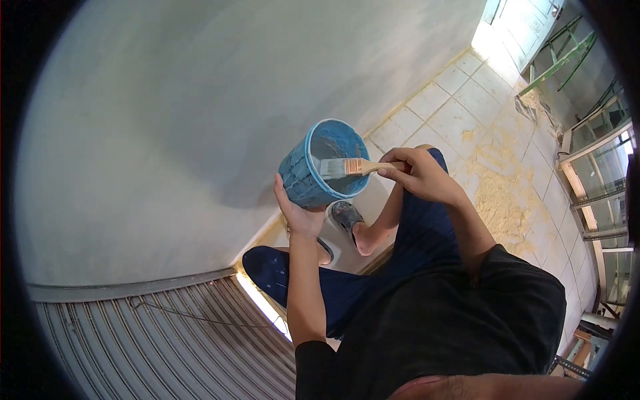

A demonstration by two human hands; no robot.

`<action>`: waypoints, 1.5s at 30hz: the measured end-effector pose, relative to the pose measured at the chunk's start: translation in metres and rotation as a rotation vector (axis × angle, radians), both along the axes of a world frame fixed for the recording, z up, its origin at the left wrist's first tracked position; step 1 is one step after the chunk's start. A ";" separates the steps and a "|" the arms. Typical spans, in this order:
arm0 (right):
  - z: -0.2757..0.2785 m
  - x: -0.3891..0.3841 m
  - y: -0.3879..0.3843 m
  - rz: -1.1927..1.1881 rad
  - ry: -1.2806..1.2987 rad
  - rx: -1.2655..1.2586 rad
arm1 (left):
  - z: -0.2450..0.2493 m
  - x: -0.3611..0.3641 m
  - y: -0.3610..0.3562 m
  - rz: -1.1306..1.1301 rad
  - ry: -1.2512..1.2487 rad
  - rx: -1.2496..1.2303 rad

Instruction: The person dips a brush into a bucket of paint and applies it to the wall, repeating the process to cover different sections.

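A blue bucket (300,175), smeared with paint on its outside, tilts toward me near the wall. My left hand (303,212) cups it from below, with the fingers wrapped round its lower side. My right hand (421,172) grips the wooden handle of a paintbrush (353,167). The brush lies across the bucket's mouth, its bristles coated in grey-white paint over the opening. Grey-blue residue lines the inside of the bucket.
A pale grey wall (167,133) rises at the left, above a corrugated metal shutter (180,340). Yellowish dust covers part of the tiled floor (460,110). At the far right stand a green metal ladder (560,63) and framed glass panels (600,177). A white door (523,27) is at the back.
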State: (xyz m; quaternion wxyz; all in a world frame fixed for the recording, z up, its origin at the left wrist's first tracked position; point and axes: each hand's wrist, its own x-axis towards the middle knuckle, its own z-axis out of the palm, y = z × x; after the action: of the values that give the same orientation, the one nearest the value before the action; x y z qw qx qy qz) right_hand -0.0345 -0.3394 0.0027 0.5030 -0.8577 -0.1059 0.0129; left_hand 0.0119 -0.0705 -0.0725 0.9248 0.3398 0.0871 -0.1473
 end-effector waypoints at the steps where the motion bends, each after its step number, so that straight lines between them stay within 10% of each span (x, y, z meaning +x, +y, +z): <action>1: -0.002 0.000 0.000 0.002 0.002 0.000 | -0.003 0.001 0.001 0.002 0.002 0.000; 24: -0.026 0.009 0.005 0.140 0.511 0.881 | 0.008 -0.003 -0.001 -0.005 0.056 -0.033; 45: -0.031 0.018 0.014 0.087 0.415 1.200 | 0.011 -0.003 -0.004 0.004 0.075 -0.010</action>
State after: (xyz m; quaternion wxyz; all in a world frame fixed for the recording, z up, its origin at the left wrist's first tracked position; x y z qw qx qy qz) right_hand -0.0166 -0.3254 -0.0284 0.9051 -0.4012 -0.0297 0.1378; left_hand 0.0091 -0.0740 -0.0612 0.9228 0.3295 0.1215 -0.1584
